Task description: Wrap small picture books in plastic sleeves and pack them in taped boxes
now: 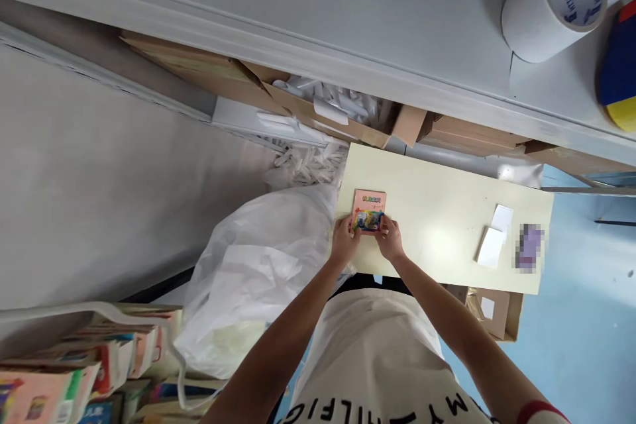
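**A:** On the pale yellow table, near its left end, what do the hands have?

**B:** A small pink booklet, lying flat, with a colourful picture on its cover. The left hand pinches its lower left corner and the right hand its lower right, fingers curled close on it.

**A:** And around it?

**B:** A white plastic bag bulges just beside the table's left edge. Two white paper slips lie well apart to the right. Behind the table, an open cardboard box holds white plastic pieces.
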A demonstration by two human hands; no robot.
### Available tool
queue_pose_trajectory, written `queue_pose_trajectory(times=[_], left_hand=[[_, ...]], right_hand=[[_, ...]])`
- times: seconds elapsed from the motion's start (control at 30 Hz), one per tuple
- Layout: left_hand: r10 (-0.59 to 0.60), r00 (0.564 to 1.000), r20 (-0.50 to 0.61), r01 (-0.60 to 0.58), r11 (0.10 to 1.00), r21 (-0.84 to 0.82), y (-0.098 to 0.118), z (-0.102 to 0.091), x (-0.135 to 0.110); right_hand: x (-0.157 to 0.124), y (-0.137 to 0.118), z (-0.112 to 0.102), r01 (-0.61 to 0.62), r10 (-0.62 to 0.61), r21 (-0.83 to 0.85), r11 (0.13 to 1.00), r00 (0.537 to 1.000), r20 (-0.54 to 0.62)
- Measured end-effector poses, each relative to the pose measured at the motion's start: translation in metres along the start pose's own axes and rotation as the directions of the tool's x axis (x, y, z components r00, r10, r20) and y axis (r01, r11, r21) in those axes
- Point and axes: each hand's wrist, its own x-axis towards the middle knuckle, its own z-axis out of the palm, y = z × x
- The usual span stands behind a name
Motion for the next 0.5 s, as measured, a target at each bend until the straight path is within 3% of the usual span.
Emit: queue_pose_trajectory(times=[0.27,0.5], left_hand=[[0.075,0.997,0.0,-0.075,0.995,-0.061,0.009,-0.005,0.049],[0.135,0.991,0.019,-0.133,0.986,-0.097,0.006,-0.005,0.062]], right_hand=[[0.042,-0.029,0.007,0.128,-0.129,-0.024,0.992,0.99,-0.051],[0.053,-0.034,0.01,0.157,-0.16,-0.069,0.985,0.986,-0.036]])
